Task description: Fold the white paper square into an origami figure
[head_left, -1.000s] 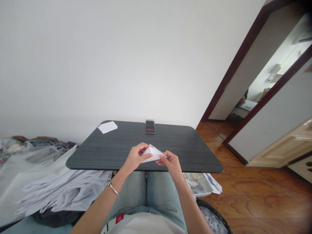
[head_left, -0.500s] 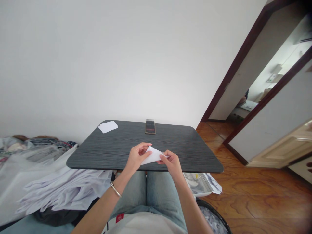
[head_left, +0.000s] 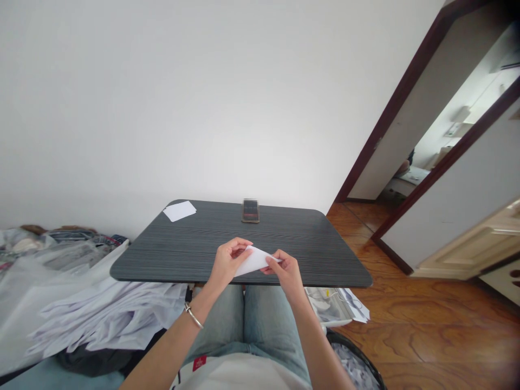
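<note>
A small folded piece of white paper (head_left: pixel 252 261) is held between both my hands just above the near edge of the dark grey table (head_left: pixel 182 249). My left hand (head_left: pixel 226 263), with a thin bracelet at the wrist, pinches the paper's left end. My right hand (head_left: pixel 285 270) pinches its right end with thumb and fingers. The paper looks folded flat into a narrow wedge shape.
A phone (head_left: pixel 250 210) lies at the table's far edge and a white sheet (head_left: pixel 179 211) at its far left corner. Piled white papers (head_left: pixel 93 319) lie on the left, more papers (head_left: pixel 339 306) and a dark bin (head_left: pixel 357 363) on the right. An open doorway (head_left: pixel 447 141) is at right.
The paper's raised flap has been pressed down flatter between my hands. Both hands stay in nearly the same place.
</note>
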`<state>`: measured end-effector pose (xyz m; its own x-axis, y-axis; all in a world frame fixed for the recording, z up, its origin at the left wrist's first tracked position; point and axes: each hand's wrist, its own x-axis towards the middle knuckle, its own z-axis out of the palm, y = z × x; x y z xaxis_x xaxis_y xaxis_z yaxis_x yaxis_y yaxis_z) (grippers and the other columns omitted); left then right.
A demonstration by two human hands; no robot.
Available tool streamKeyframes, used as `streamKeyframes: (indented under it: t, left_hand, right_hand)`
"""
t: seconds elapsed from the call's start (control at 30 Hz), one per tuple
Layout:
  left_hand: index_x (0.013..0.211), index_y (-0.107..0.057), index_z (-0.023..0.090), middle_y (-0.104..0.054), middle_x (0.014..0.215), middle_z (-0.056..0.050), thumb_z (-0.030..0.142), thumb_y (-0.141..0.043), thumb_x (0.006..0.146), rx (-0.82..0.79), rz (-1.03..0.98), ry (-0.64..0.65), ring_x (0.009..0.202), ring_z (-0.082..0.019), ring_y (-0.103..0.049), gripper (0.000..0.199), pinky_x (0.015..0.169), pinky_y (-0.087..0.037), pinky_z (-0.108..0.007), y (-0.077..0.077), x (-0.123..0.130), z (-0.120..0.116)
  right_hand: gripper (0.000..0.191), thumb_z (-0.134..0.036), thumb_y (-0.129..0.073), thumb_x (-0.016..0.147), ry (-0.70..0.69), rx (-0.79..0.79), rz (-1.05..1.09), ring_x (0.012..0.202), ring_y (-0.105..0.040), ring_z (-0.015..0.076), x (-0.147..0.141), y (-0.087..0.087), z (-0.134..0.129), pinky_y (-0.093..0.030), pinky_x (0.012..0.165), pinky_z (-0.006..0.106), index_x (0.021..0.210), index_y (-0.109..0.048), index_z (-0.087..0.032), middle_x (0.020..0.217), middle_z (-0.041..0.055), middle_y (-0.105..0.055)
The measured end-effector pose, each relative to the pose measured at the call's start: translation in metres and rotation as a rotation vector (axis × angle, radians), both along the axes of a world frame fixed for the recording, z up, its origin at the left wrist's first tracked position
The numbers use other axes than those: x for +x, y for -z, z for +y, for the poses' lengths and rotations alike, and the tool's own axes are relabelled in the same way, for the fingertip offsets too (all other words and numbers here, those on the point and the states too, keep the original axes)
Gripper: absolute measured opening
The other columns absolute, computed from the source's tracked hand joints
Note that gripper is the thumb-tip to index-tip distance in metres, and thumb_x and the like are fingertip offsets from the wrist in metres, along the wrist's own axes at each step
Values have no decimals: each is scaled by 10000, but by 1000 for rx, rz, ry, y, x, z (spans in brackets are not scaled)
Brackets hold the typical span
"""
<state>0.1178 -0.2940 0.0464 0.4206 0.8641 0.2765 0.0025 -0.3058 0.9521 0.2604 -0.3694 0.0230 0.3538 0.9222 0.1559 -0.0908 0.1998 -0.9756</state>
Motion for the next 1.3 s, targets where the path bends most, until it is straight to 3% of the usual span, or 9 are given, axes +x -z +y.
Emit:
streamKeyframes:
  t: [0.1, 0.3, 0.47, 0.8, 1.03, 1.3]
  left_hand:
    - [793, -627, 141, -678, 709, -40, 281, -636, 679, -3, -4, -11, 636, -150, -612, 181, 562, -429, -218, -1, 0, -1]
    - [789, -624, 138, -669, 700, -38, 289, -627, 692, 8, -24, -42, 615, -142, -597, 179, 530, -403, -208, -1, -2, -1]
    - [776, -627, 141, -678, 711, -39, 304, -629, 695, 29, -23, -57, 632, -150, -604, 182, 536, -407, -209, 0, -3, -2]
    - [754, -629, 145, -681, 699, -35, 317, -638, 682, 5, -42, -96, 618, -150, -601, 186, 520, -406, -212, 2, -4, -2]
    - [754, -628, 142, -679, 692, -34, 322, -651, 666, -46, -80, -99, 596, -143, -596, 201, 495, -391, -205, 2, -6, -1]
    - [747, -633, 143, -685, 712, -41, 310, -644, 676, 10, -77, -138, 631, -153, -604, 182, 536, -417, -217, 3, -6, -3]
  right_hand:
    - [291, -398, -694, 653, 15, 18, 32, 498, -640, 144, 0, 1, 1, -527, 473, 223, 623, -514, -170, 541, -8, -629]
    - [370, -374, -731, 609, 110, 21, 187, 462, -635, 135, -1, 3, 4, -521, 438, 197, 859, -553, -166, 522, -27, -648]
    - [289, -374, -712, 634, 78, -49, 237, 491, -646, 138, 0, 6, 4, -527, 453, 187, 752, -628, -124, 553, 21, -670]
    - [253, -365, -705, 645, 112, -43, 236, 503, -655, 152, 1, 2, 0, -543, 475, 213, 725, -653, -130, 552, 21, -673]
    - [238, -355, -727, 619, 140, -24, 283, 490, -653, 136, 0, -1, 1, -523, 443, 171, 661, -652, -132, 541, 9, -660]
    - [278, -397, -692, 648, 144, -17, 268, 515, -661, 156, -1, -2, 0, -535, 455, 202, 715, -655, -129, 584, 28, -669]
